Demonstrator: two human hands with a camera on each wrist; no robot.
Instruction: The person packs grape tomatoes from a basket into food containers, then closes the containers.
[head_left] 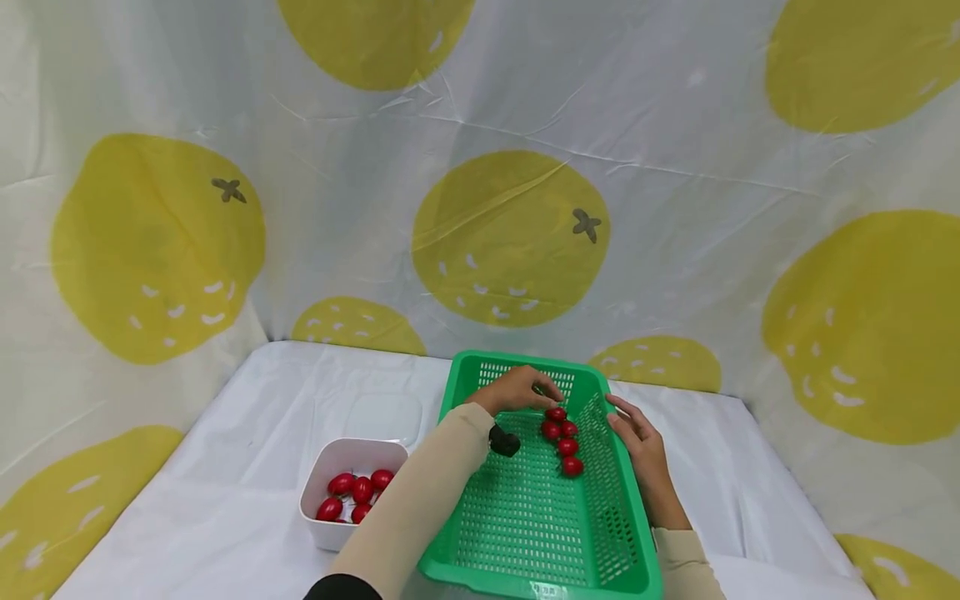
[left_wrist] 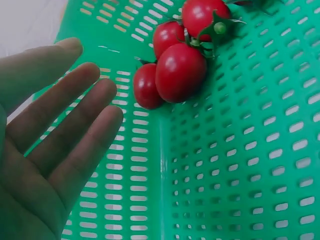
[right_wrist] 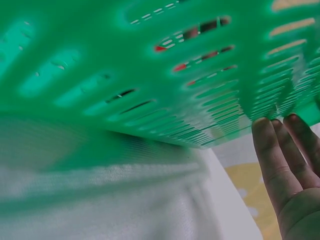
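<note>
My left hand (head_left: 522, 387) is inside a green perforated plastic basket (head_left: 517, 587), its fingers extended beside a small cluster of red cherry tomatoes (head_left: 567, 447). In the left wrist view, the left hand (left_wrist: 60, 130) holds nothing. Several tomatoes (left_wrist: 181, 73) with green stem leaves lie just beyond those fingertips, against the basket wall. My right hand (head_left: 641, 442) rests at the basket's right rim. In the right wrist view, straight fingers (right_wrist: 275, 160) of that hand reach up to the basket's outer side, and bits of red show through the slots.
Left of the basket stands a white square container (head_left: 322, 533) with several red cherry tomatoes (head_left: 362, 490) inside, partly hidden by the left sleeve (head_left: 420, 500). Behind it lies a clear lid (head_left: 384, 417) on the white cloth (head_left: 247, 467). A lemon-patterned curtain (head_left: 337, 208) encloses the table.
</note>
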